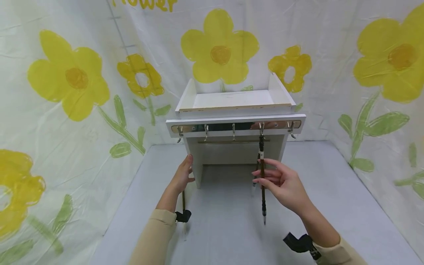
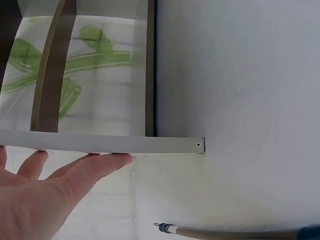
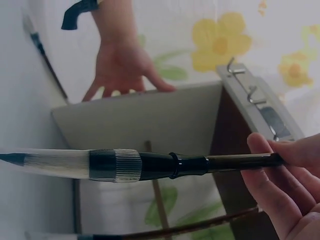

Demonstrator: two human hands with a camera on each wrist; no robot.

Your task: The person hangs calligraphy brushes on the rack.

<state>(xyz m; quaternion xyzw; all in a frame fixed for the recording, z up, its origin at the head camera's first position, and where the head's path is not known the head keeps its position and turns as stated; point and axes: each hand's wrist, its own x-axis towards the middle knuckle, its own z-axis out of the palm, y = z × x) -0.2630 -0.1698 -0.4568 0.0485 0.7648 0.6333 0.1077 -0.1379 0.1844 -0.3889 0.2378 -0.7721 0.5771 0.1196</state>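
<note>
A white shelf rack (image 1: 236, 116) stands at the back of the table, with a row of metal hooks (image 1: 233, 131) along its front rail. My right hand (image 1: 285, 184) pinches the handle of a calligraphy brush (image 3: 125, 165) between thumb and fingers. This brush hangs tip down, its top right at the second hook from the right. A second brush (image 3: 175, 230) appears just behind it. My left hand (image 1: 180, 175) rests its extended fingers against the outer face of the rack's left side panel (image 2: 100, 142), holding nothing.
Another brush (image 2: 225, 234) lies on the table, left of the rack and by the left wrist. White cloth (image 1: 109, 22) painted with yellow flowers surrounds the table at the back and sides. Black camera mounts (image 1: 299, 243) sit on both wrists.
</note>
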